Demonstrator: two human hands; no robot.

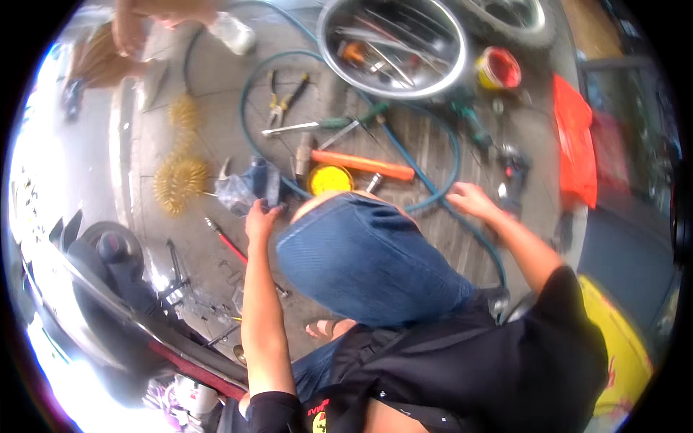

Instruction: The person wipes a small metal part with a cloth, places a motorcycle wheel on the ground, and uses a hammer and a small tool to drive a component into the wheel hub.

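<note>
A blue-grey cloth (249, 189) lies in a crumpled heap to the left of the yellow tub (330, 179). The left hand (261, 218) is at the near edge of the cloth. Its fingers touch it, but blur hides whether they pinch it.

Just past the tub is a hammer (364, 163) with an orange handle. It lies flat, maybe so it won't roll. The right hand (471, 200) is out to the right of the tub, near a blue hose (395, 138). Its fingers look loosely bent; I can't tell if anything small is in them.

Farther past the tub are a screwdriver (307, 126) and pliers (280, 110) with spread handles, perhaps left out to be easy to reach. Farthest is a big silver bowl (335, 76), which seems to keep loose tools together.
</note>
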